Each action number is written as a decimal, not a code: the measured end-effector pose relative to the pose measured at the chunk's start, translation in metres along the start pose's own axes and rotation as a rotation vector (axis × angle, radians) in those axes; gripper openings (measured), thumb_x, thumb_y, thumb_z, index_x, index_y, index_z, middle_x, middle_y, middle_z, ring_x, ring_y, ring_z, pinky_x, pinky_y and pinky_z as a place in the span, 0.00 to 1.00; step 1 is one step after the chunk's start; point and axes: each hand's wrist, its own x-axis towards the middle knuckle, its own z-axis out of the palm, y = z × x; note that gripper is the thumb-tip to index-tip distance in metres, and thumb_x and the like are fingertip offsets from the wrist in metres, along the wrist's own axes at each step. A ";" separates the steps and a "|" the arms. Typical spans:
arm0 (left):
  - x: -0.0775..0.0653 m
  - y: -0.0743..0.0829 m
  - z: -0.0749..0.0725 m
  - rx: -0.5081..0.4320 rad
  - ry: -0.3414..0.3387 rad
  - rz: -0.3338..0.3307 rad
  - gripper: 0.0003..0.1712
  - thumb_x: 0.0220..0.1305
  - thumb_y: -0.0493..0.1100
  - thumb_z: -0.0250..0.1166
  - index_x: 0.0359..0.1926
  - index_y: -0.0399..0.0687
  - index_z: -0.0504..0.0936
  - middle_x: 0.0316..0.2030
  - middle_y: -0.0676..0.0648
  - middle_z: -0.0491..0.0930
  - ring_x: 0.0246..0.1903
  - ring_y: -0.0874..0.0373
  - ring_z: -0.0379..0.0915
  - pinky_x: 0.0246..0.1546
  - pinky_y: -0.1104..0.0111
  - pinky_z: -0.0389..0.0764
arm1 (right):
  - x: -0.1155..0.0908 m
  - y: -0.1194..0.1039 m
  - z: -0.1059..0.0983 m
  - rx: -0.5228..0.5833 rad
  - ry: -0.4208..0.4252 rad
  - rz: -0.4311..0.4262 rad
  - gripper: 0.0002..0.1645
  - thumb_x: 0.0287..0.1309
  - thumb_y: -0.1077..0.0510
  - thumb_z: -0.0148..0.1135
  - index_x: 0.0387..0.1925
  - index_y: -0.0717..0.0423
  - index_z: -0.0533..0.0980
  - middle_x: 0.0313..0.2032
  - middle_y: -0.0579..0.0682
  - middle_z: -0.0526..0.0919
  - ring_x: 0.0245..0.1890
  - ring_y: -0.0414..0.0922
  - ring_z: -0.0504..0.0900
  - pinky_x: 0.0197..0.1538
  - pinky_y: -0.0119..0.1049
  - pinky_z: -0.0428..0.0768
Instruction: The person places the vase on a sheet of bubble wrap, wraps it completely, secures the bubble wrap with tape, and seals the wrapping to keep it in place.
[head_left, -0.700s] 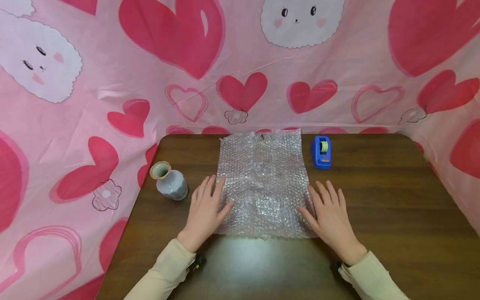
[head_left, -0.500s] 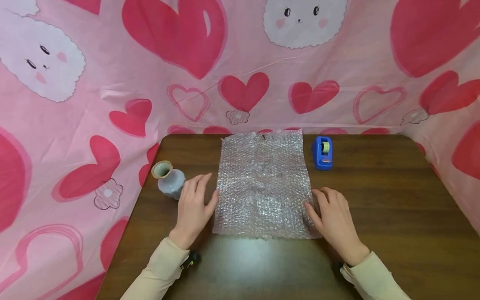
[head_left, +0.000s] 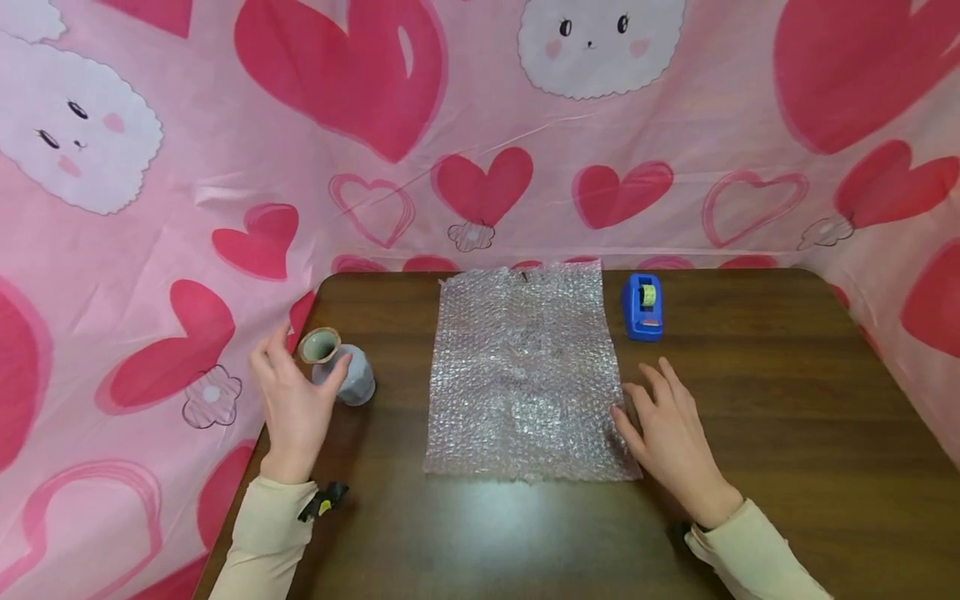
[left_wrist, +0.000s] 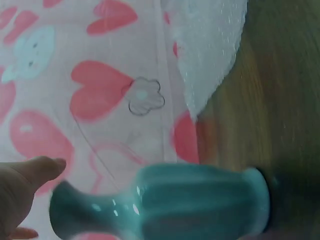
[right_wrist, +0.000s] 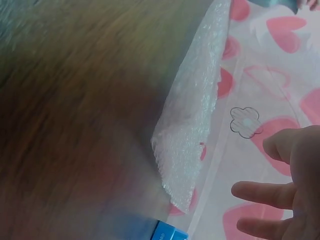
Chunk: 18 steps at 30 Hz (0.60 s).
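Observation:
A pale grey-blue vase (head_left: 356,382) with a brown-rimmed flared mouth stands upright on the left of the table. My left hand (head_left: 296,417) is right at its neck, thumb and fingers spread to either side of the mouth. In the left wrist view the thumb sits just off the rim of the vase (left_wrist: 200,202), with a gap between. A sheet of bubble wrap (head_left: 521,375) lies flat in the middle. By its right edge hovers my right hand (head_left: 670,446), fingers loosely bent, holding nothing.
A blue tape dispenser (head_left: 642,308) with a yellowish roll stands behind my right hand, beyond the wrap's right edge. A pink heart-patterned cloth (head_left: 480,108) hangs around the back and sides of the brown wooden table (head_left: 787,375).
My left hand has moved left from the bubble wrap's edge to the vase's neck. The right hand has drawn slightly outward, off the wrap. Vase, wrap and dispenser have stayed put.

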 end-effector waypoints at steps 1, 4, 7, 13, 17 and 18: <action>0.001 -0.003 -0.002 0.003 -0.023 -0.055 0.47 0.55 0.42 0.81 0.69 0.32 0.65 0.55 0.29 0.66 0.55 0.38 0.64 0.53 0.48 0.71 | 0.000 0.000 0.000 0.001 -0.003 0.004 0.22 0.60 0.55 0.72 0.49 0.69 0.82 0.64 0.74 0.71 0.72 0.74 0.59 0.66 0.75 0.63; 0.002 -0.010 -0.004 -0.027 -0.116 -0.192 0.49 0.56 0.45 0.80 0.69 0.31 0.62 0.55 0.29 0.67 0.50 0.40 0.65 0.50 0.53 0.68 | 0.000 0.000 0.000 0.006 -0.001 0.009 0.23 0.59 0.56 0.72 0.49 0.69 0.81 0.65 0.75 0.70 0.74 0.75 0.56 0.67 0.75 0.61; 0.002 -0.015 -0.004 -0.070 -0.217 -0.315 0.44 0.58 0.47 0.79 0.66 0.32 0.66 0.53 0.33 0.70 0.49 0.44 0.65 0.47 0.56 0.66 | 0.000 0.001 0.001 0.009 0.000 0.014 0.23 0.60 0.56 0.72 0.50 0.69 0.81 0.65 0.76 0.69 0.74 0.75 0.55 0.67 0.75 0.61; 0.005 -0.024 0.004 -0.109 -0.325 -0.395 0.32 0.64 0.50 0.74 0.56 0.34 0.71 0.47 0.36 0.69 0.48 0.44 0.64 0.45 0.56 0.67 | 0.000 0.005 0.000 0.003 -0.002 0.015 0.21 0.59 0.56 0.72 0.48 0.68 0.82 0.65 0.76 0.70 0.74 0.75 0.56 0.64 0.77 0.63; 0.003 -0.027 0.004 -0.121 -0.316 -0.427 0.30 0.66 0.48 0.73 0.58 0.34 0.72 0.47 0.37 0.72 0.46 0.47 0.65 0.46 0.60 0.68 | -0.003 0.003 0.001 -0.004 0.005 0.012 0.19 0.58 0.57 0.73 0.46 0.66 0.83 0.64 0.75 0.72 0.73 0.76 0.57 0.63 0.77 0.64; 0.001 -0.028 0.002 -0.114 -0.304 -0.434 0.30 0.65 0.47 0.73 0.58 0.34 0.72 0.46 0.37 0.73 0.45 0.48 0.65 0.44 0.63 0.68 | -0.004 0.002 0.002 -0.007 0.008 0.007 0.19 0.58 0.57 0.73 0.46 0.66 0.83 0.63 0.75 0.72 0.73 0.76 0.58 0.62 0.77 0.65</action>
